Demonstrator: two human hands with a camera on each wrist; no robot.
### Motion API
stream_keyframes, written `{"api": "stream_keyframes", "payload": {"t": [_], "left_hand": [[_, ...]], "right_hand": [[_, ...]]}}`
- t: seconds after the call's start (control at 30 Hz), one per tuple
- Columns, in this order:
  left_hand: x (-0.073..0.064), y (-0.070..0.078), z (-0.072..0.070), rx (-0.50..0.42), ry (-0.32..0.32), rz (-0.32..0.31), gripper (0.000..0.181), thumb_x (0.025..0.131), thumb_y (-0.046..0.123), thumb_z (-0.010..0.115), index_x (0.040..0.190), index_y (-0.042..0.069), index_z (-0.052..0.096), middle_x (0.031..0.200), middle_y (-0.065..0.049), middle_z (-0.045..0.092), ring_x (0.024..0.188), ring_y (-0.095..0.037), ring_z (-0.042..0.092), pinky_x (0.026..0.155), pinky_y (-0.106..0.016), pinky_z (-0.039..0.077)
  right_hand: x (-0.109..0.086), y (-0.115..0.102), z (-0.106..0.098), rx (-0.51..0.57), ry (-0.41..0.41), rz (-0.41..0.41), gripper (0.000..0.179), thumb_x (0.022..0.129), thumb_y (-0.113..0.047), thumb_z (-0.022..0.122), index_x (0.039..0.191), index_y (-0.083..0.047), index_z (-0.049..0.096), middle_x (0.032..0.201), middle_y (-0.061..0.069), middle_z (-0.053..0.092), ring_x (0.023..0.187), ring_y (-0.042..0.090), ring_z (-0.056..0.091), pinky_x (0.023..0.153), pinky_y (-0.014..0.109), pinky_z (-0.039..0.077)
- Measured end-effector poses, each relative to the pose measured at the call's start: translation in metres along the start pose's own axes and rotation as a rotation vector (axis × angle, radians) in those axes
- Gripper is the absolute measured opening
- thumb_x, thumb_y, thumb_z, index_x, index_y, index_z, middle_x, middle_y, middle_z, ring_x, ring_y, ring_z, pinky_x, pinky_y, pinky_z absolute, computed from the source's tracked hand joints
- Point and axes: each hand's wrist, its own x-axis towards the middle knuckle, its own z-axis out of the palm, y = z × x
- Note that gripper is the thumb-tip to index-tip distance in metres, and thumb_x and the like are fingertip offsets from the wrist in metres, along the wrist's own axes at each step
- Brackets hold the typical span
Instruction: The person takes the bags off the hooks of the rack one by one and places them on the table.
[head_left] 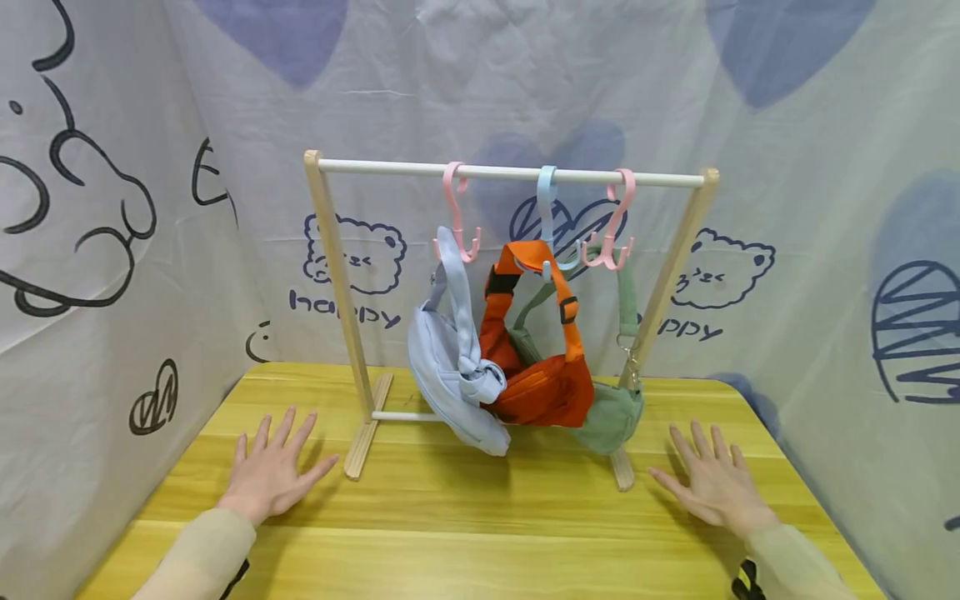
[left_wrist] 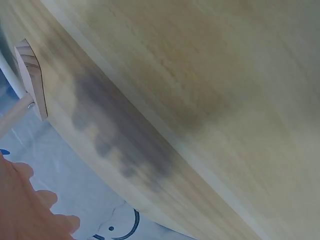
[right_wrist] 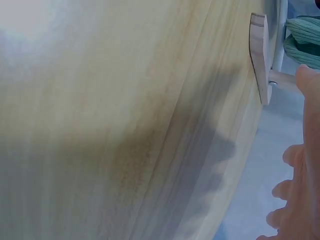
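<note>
The rack [head_left: 339,275] stands near the tabletop's [head_left: 420,550] far edge, between its two far corners, and its wooden feet, the left foot [head_left: 369,437] among them, run from front to back, presumably to keep it from tipping. Three hooks sit over the top bar [head_left: 382,167] so that bags can dangle below: the pale blue bag [head_left: 450,367] hangs from the left pink hook [head_left: 453,204], the orange bag [head_left: 551,390] from the light blue hook [head_left: 547,217], and the green bag [head_left: 611,421], it seems, from the right pink hook [head_left: 617,221]. The left hand [head_left: 273,473] is near the tabletop's left edge and the right hand [head_left: 712,483] near its right edge; the grip of each is spread, fingers extended, holding nothing and apart from rack and bags. Their shadows fall away from them, which suggests that they hover, palms down, rather than press on the wood. The pale blue bag covers part of the orange one, which in turn hides much of the green one and its strap; together they mask most of the lower bar [head_left: 405,416]. Whether any bag's underside meets the tabletop is hard to tell. The near edge is out of frame, and the wrist views catch only part of each hand.
</note>
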Motion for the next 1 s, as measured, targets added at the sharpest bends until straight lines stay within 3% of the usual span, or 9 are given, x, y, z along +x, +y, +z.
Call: {"api": "stream_keyframes", "payload": {"t": [0.23, 0.47, 0.7, 0.83, 1.0], "left_hand": [[0.004, 0.004, -0.001, 0.039, 0.049, 0.049, 0.079, 0.097, 0.068, 0.045, 0.154, 0.014, 0.041, 0.16, -0.023, 0.035, 0.144, -0.056, 0.03, 0.112, -0.077, 0.02], [0.012, 0.017, -0.013, 0.03, 0.205, 0.145, 0.063, 0.099, 0.056, 0.053, 0.139, 0.007, 0.058, 0.144, -0.023, 0.055, 0.129, -0.05, 0.052, 0.102, -0.068, 0.042], [0.024, 0.043, -0.033, -0.027, 0.311, 0.226, 0.04, 0.096, 0.039, 0.062, 0.113, 0.005, 0.071, 0.12, -0.019, 0.071, 0.107, -0.041, 0.068, 0.09, -0.056, 0.055], [0.033, 0.063, -0.042, -0.067, 0.364, 0.282, 0.031, 0.096, 0.034, 0.062, 0.106, 0.007, 0.074, 0.111, -0.015, 0.074, 0.1, -0.037, 0.071, 0.081, -0.052, 0.059], [0.047, 0.092, -0.06, -0.14, 0.407, 0.329, 0.025, 0.097, 0.03, 0.061, 0.107, 0.01, 0.072, 0.108, -0.009, 0.075, 0.093, -0.03, 0.071, 0.075, -0.046, 0.059]], "right_hand": [[-0.004, -0.006, -0.005, -0.05, 0.036, -0.055, 0.084, 0.097, -0.065, 0.048, 0.152, -0.003, 0.041, 0.152, 0.037, 0.038, 0.136, 0.062, 0.038, 0.106, 0.073, 0.035], [-0.008, -0.021, -0.023, -0.088, 0.089, -0.122, 0.067, 0.095, -0.049, 0.064, 0.14, -0.001, 0.055, 0.136, 0.032, 0.057, 0.116, 0.051, 0.061, 0.086, 0.062, 0.054], [-0.008, -0.058, -0.051, -0.052, 0.167, -0.203, 0.046, 0.09, -0.031, 0.072, 0.124, -0.001, 0.067, 0.119, 0.019, 0.07, 0.096, 0.037, 0.071, 0.072, 0.049, 0.059], [-0.009, -0.082, -0.068, 0.028, 0.267, -0.262, 0.034, 0.087, -0.025, 0.074, 0.115, -0.005, 0.071, 0.108, 0.01, 0.072, 0.085, 0.027, 0.072, 0.061, 0.039, 0.057], [-0.009, -0.117, -0.084, 0.172, 0.497, -0.404, 0.017, 0.083, -0.012, 0.074, 0.099, -0.008, 0.072, 0.092, 0.001, 0.071, 0.072, 0.011, 0.065, 0.056, 0.024, 0.051]]}}
